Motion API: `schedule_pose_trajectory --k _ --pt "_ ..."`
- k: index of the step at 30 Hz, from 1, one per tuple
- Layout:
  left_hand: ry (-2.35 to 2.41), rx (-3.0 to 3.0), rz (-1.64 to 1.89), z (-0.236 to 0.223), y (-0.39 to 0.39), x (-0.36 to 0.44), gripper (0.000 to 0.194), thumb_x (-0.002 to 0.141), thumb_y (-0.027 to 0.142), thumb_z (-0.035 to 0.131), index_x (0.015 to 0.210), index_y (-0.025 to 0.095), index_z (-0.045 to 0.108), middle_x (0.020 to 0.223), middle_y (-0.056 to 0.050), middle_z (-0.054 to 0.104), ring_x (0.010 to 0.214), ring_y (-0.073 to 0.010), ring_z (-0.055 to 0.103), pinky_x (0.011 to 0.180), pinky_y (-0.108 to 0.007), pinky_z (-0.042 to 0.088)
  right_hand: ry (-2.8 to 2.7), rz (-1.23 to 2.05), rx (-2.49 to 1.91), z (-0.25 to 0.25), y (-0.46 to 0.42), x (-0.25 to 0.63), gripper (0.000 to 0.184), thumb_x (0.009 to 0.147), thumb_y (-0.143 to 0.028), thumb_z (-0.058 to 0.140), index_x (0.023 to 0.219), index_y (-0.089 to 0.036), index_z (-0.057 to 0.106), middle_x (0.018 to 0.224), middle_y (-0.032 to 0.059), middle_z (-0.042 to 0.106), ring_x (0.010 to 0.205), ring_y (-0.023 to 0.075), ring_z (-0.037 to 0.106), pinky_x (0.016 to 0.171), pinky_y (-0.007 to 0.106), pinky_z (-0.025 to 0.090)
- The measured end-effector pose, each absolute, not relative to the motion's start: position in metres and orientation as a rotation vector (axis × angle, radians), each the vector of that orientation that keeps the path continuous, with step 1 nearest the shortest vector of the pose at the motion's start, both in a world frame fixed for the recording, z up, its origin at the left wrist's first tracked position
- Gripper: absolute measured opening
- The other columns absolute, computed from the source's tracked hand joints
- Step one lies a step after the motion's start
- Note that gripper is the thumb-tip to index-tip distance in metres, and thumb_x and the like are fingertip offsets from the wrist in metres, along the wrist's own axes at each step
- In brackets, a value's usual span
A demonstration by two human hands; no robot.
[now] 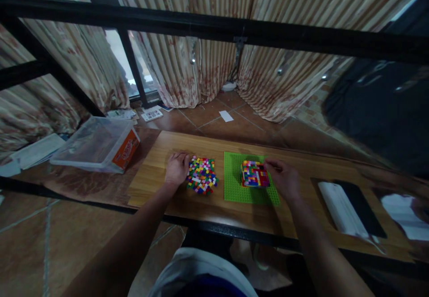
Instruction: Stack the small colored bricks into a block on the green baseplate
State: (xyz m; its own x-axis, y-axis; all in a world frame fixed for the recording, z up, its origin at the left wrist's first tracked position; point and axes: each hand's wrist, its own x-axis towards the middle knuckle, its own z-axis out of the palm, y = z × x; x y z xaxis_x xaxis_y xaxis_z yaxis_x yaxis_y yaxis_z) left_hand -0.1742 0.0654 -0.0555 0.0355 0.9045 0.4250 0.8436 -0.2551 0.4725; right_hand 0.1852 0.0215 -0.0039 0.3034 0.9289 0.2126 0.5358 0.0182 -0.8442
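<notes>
A loose pile of small multicoloured toy bricks [202, 176] lies on the wooden board. At its left edge rests my left hand [177, 168], low on the wood, its fingers loosely curved and open, with no brick visible in it. To the right, a green studded baseplate [233, 192] carries a blocky structure built of coloured bricks [254, 174]. My right hand [285, 177] reaches over the plate's right side. Its thumb and fingers are pinched together at the structure's upper right corner; whatever sits between the fingertips is too small to make out.
On the board's right end lie a white pouch-like item [342, 207] and a dark flat item [363, 210]. A clear plastic bin [90, 147] with an orange label stands at the left. A black metal bar [214, 22] crosses in front of the curtains [201, 73].
</notes>
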Motion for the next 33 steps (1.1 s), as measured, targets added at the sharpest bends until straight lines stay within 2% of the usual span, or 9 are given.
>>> schedule_pose_trajectory --k 3,7,13,23,33 --pt "1.863 2.183 1.02 -0.054 0.064 -0.173 0.033 0.096 0.029 0.038 0.092 0.019 0.069 0.098 -0.009 0.071 0.099 -0.0239 0.063 0.098 -0.042 0.048 -1.456 0.426 -1.608 0.005 0.003 0.164 0.029 0.084 -0.043 0.058 0.09 -0.02 0.075 0.093 0.0082 0.075 0.077 0.0207 0.068 0.072 0.036 0.056" --pt "1.883 2.17 1.012 -0.054 0.063 -0.171 0.033 0.097 0.028 0.038 0.091 0.018 0.068 0.1 -0.009 0.071 0.099 -0.0236 0.063 0.098 -0.042 0.048 -1.732 0.409 -1.445 0.008 -0.019 0.12 0.023 0.09 -0.035 0.054 0.092 -0.023 0.074 0.096 0.0069 0.074 0.093 0.0228 0.067 0.086 0.04 0.053" --pt "1.882 2.19 0.992 -0.054 0.063 -0.171 0.032 0.098 0.027 0.038 0.092 0.017 0.068 0.1 -0.009 0.071 0.1 -0.0226 0.063 0.099 -0.04 0.047 -2.019 0.444 -1.44 -0.017 -0.03 0.067 0.026 0.093 -0.019 0.046 0.103 -0.02 0.07 0.096 0.0088 0.071 0.092 0.0229 0.065 0.085 0.038 0.051" --pt "1.864 2.2 1.0 -0.053 0.062 -0.171 0.031 0.098 0.025 0.04 0.09 0.016 0.068 0.098 -0.009 0.072 0.098 -0.0221 0.063 0.098 -0.039 0.047 -2.151 0.309 -1.662 -0.031 -0.014 0.046 0.025 0.096 -0.02 0.045 0.091 -0.02 0.069 0.093 0.01 0.063 0.085 0.0215 0.06 0.077 0.033 0.047" --pt "1.871 2.215 0.993 -0.053 0.063 -0.172 0.031 0.098 0.026 0.039 0.089 0.019 0.068 0.099 -0.008 0.072 0.098 -0.0219 0.064 0.098 -0.041 0.049 -1.996 0.404 -1.581 -0.038 -0.017 0.049 0.02 0.092 -0.016 0.05 0.088 -0.021 0.07 0.094 0.0069 0.065 0.089 0.0207 0.06 0.082 0.033 0.047"
